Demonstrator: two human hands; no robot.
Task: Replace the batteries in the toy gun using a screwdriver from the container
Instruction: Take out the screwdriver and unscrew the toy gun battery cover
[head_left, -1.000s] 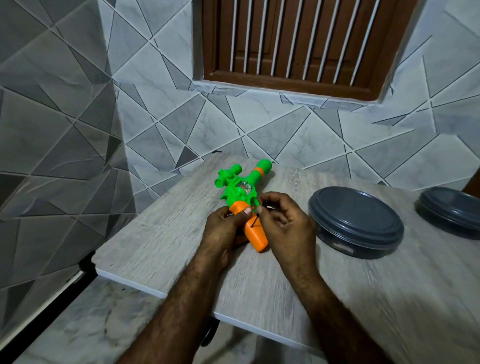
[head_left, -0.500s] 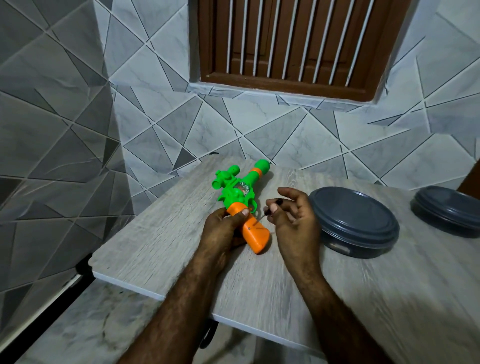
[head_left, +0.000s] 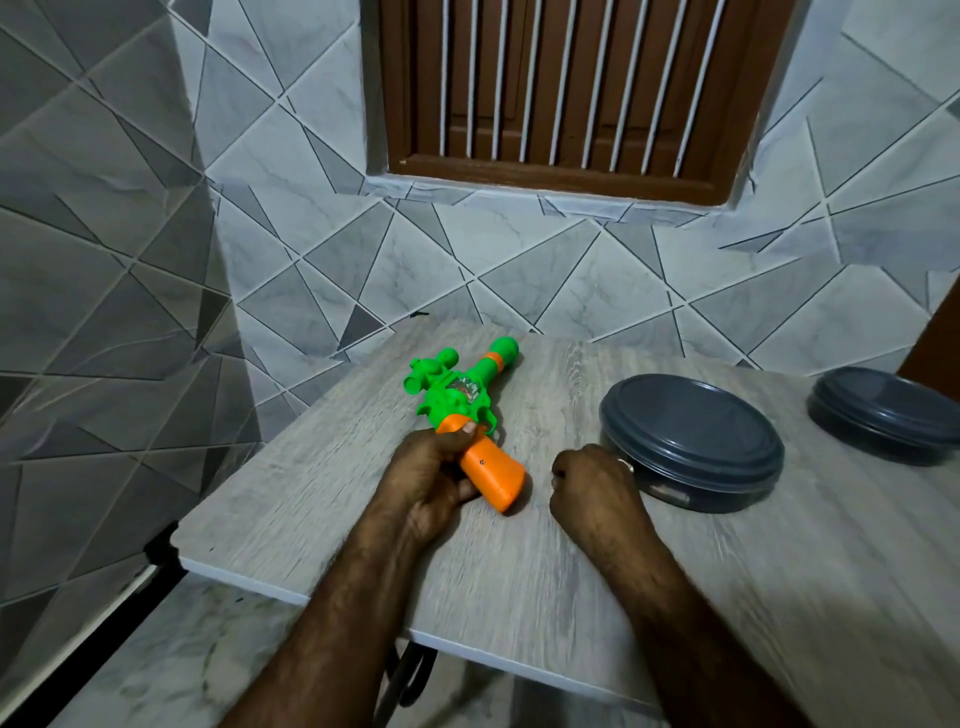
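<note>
A green and orange toy gun lies on the wooden table, muzzle pointing away from me. My left hand grips its orange handle, thumb on top near the green body. My right hand rests on the table to the right of the handle, fingers curled into a fist, touching the rim of a round grey lidded container. Only a small shiny bit of the screwdriver shows at the fist's far edge; the rest is hidden.
A second grey lidded container stands at the far right of the table. Tiled walls close in on the left and behind, with a barred wooden window above. The table's near edge drops off just below my forearms.
My right hand has left the gun's handle, moved right to the near container and curled into a fist. The left hand keeps its grip on the handle.
</note>
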